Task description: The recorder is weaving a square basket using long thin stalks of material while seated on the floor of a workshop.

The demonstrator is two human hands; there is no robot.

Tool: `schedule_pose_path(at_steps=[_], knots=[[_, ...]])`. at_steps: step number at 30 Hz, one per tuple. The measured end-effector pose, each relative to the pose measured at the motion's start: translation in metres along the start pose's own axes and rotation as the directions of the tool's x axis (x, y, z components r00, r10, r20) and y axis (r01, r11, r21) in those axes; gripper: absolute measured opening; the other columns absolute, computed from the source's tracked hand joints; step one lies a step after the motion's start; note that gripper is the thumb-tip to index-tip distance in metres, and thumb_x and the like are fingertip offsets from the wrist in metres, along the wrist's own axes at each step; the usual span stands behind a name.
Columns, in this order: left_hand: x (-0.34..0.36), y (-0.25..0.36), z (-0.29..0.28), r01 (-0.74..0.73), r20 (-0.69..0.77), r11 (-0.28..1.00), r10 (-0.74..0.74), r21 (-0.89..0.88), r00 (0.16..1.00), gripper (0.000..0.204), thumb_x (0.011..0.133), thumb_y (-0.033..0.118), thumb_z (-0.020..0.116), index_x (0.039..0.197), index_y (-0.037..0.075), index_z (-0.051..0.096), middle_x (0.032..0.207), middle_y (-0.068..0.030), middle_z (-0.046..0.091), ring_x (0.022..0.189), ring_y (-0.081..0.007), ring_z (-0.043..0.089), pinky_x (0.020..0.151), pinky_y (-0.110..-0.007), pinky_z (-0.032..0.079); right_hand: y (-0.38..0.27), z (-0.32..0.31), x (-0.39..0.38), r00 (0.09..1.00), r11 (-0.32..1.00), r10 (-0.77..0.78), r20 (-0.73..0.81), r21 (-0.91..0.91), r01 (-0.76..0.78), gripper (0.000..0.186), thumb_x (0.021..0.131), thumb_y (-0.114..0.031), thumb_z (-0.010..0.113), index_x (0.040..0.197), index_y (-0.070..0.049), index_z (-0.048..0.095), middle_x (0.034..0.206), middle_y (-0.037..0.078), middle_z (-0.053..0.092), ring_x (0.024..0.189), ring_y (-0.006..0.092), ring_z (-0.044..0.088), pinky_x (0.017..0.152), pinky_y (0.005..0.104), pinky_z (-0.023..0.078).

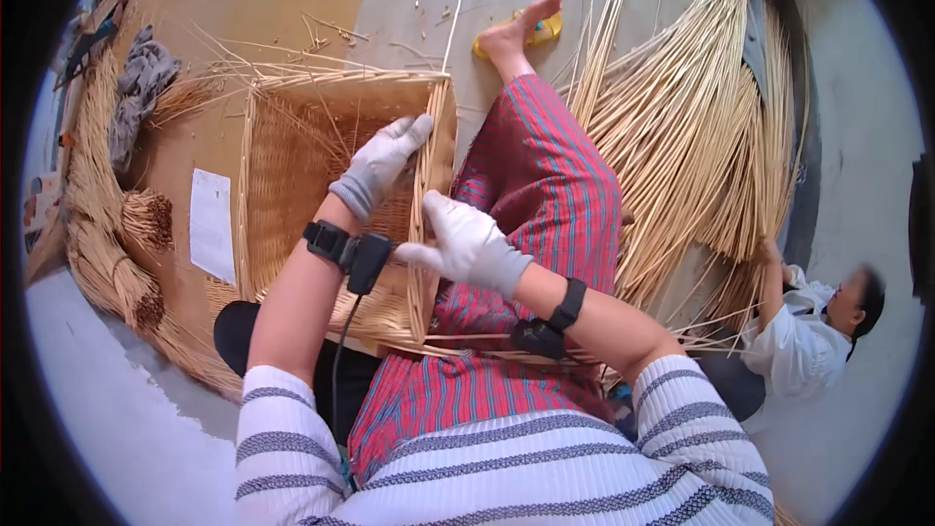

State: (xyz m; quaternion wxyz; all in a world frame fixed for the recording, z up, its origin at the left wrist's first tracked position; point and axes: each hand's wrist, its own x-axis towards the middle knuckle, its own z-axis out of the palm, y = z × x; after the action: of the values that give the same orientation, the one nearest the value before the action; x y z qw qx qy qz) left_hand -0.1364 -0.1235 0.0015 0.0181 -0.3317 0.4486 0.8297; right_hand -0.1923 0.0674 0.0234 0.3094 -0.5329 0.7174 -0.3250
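A rectangular wicker basket (341,81) rests in front of me, its hollow inside facing up and its right wall beside my leg. My left hand (385,164), in a white and grey glove, reaches over the inside of the basket. Its fingers are bent over the right rim. Lower down that same rim is my gloved right hand (472,242). Its thumb crosses the rim toward the inside, while the forefinger touches the rim from outside; the other fingers are partly hidden. Thin loose wicker rods (506,341) lie across my lap by the basket's near corner.
A large fan of long wicker rods (682,117) spreads on the right, where a co-worker in white (804,341) handles it. Tied bundles (112,263) lie on the left near a grey cloth (141,93) and a white sheet (210,224). My bare foot meets a yellow sandal (541,31).
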Motion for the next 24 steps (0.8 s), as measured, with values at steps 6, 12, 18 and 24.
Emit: schedule_pose_path(at_steps=[6,12,18,24], knots=[[-0.019,0.02,-0.011,-0.179,0.176,0.717,0.08,0.674,0.981,0.053,0.1,0.052,0.056,0.125,0.005,0.062,0.098,-0.0031,0.065,0.086,-0.0106,0.057,0.077,-0.03,0.05,0.063,-0.052,0.069,0.908,0.836,0.337,-0.248,0.523,-0.168,0.076,0.083,-0.03,0.075,0.143,0.001,0.041,0.13,0.022,0.061,0.12,0.0298,0.061,0.102,0.0369,0.049],[-0.007,0.015,-0.015,-0.1,0.238,0.868,-0.021,0.486,0.971,0.036,0.101,0.034,0.063,0.126,0.009,0.063,0.097,0.0089,0.061,0.086,-0.0019,0.052,0.077,-0.022,0.047,0.051,-0.066,0.136,0.957,0.923,0.29,-0.002,0.263,-0.28,0.098,0.071,-0.028,0.078,0.15,0.004,0.03,0.134,0.026,0.058,0.123,0.0321,0.06,0.102,0.0346,0.049],[0.004,-0.018,-0.017,-0.107,0.194,0.984,0.079,0.141,0.978,0.023,0.095,0.028,0.072,0.111,0.011,0.071,0.09,0.0077,0.066,0.081,-0.004,0.059,0.075,-0.023,0.048,0.021,-0.097,0.146,0.851,0.855,0.456,0.26,0.138,-0.5,0.096,0.066,-0.024,0.079,0.144,0.01,0.035,0.116,0.023,0.065,0.106,0.0285,0.066,0.089,0.0339,0.054],[0.013,-0.037,-0.001,-0.292,0.103,0.95,0.303,-0.109,0.947,0.022,0.094,0.017,0.072,0.113,0.007,0.072,0.102,0.0039,0.07,0.093,-0.0064,0.062,0.088,-0.025,0.049,0.019,-0.094,0.15,0.87,0.886,0.461,0.175,-0.029,-0.463,0.084,0.068,-0.024,0.077,0.135,0.012,0.042,0.102,0.019,0.068,0.093,0.0272,0.069,0.077,0.0338,0.056]])
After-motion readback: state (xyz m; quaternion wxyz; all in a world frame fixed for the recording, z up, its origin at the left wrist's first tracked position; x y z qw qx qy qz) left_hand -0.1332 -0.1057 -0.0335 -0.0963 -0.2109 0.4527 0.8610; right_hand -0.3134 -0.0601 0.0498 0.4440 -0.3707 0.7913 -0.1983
